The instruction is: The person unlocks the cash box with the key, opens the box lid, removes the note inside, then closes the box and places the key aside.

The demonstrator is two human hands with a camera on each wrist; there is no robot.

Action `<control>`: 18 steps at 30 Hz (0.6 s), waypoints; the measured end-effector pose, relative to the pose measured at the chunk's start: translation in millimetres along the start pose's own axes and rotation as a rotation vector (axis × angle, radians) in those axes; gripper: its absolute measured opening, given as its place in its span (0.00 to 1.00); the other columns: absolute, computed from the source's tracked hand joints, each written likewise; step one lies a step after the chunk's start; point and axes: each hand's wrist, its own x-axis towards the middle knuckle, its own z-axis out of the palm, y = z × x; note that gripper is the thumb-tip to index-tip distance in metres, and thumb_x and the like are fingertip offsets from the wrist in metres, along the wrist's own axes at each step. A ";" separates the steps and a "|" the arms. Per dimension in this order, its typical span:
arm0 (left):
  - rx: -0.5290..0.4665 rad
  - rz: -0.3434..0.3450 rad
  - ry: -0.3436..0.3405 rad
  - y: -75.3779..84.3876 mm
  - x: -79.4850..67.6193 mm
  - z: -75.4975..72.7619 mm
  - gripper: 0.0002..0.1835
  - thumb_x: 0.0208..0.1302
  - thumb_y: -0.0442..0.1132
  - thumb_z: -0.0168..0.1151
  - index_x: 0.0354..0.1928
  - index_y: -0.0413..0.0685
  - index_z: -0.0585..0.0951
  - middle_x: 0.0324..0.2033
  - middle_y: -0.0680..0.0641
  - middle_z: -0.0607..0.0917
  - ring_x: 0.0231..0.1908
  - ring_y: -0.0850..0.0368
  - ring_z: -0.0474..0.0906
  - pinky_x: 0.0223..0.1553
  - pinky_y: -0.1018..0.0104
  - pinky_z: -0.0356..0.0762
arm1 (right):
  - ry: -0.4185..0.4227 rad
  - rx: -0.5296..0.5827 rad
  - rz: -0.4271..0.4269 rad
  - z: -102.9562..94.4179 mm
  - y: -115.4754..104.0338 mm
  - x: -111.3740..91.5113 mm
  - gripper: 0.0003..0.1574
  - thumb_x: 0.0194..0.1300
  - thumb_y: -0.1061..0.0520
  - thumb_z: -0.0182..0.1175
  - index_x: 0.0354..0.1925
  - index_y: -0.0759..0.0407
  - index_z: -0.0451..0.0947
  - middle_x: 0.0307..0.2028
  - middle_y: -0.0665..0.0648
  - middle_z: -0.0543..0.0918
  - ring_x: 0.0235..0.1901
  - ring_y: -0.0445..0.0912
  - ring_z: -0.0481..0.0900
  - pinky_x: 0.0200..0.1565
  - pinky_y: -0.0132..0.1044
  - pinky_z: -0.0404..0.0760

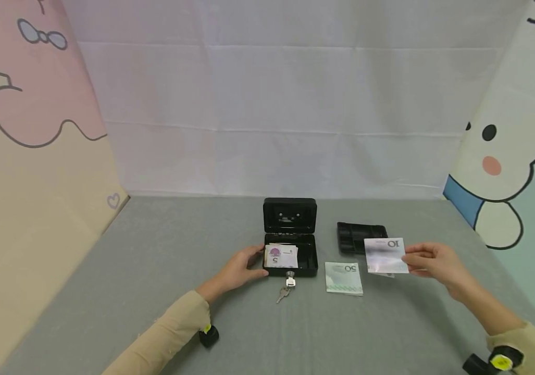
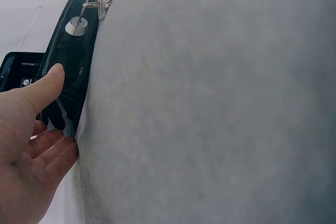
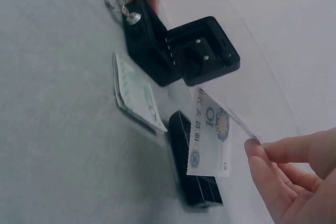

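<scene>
Nearest lie the keys [image 1: 283, 294], one of them in the lock at the front of the cash box [image 1: 309, 251], just right of the left thumb; green notes [image 1: 344, 281] marked 50 lie on the grey desk [image 1: 258, 333], between the two hands and left of the right fingers; the right hand [image 1: 438, 264] pinches the edge of a purple note [image 1: 384, 256] marked 10 between thumb and fingers, holding it above the desk, a pale edge showing beneath it; the left hand [image 1: 239, 268] grips the near left corner of the box, thumb on the front wall, the other fingers along its left side; inside the box, just right of those fingers, a few notes [image 1: 282, 256] lie flat, the top one marked 5, covering the left part of the floor; beyond the purple note and left of the right fingers sits a black tray [image 1: 353, 232] with compartments, partly covered by that note, its contents too hidden to tell; farther off, beyond the left fingers, the lid [image 1: 289, 215] stands raised on its hinge; a white cloth [image 1: 267, 104] hangs behind.
</scene>
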 end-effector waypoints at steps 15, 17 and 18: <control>0.019 -0.007 0.004 0.3 0.6 0.3 0.37 0.54 0.40 0.66 0.63 0.32 0.63 0.59 0.36 0.68 0.59 0.45 0.66 0.52 0.58 0.73 | -0.137 0.019 0.122 1.3 -92.2 -69.3 0.31 0.58 0.52 0.62 0.49 0.76 0.69 0.32 0.55 0.81 0.29 0.44 0.78 0.33 0.37 0.83; 0.021 -0.007 0.006 0.1 0.8 0.2 0.37 0.54 0.40 0.67 0.62 0.32 0.63 0.59 0.36 0.69 0.58 0.45 0.66 0.52 0.57 0.74 | -0.137 0.016 0.138 5.8 -92.8 -69.6 0.30 0.59 0.53 0.61 0.49 0.76 0.69 0.31 0.55 0.81 0.29 0.44 0.78 0.33 0.37 0.83; 0.018 -0.007 0.006 0.1 0.7 0.0 0.37 0.54 0.40 0.67 0.62 0.31 0.63 0.59 0.36 0.69 0.58 0.45 0.66 0.52 0.57 0.74 | -0.134 0.010 0.142 8.6 -92.8 -69.9 0.28 0.59 0.54 0.61 0.49 0.76 0.69 0.31 0.54 0.81 0.29 0.44 0.78 0.32 0.36 0.83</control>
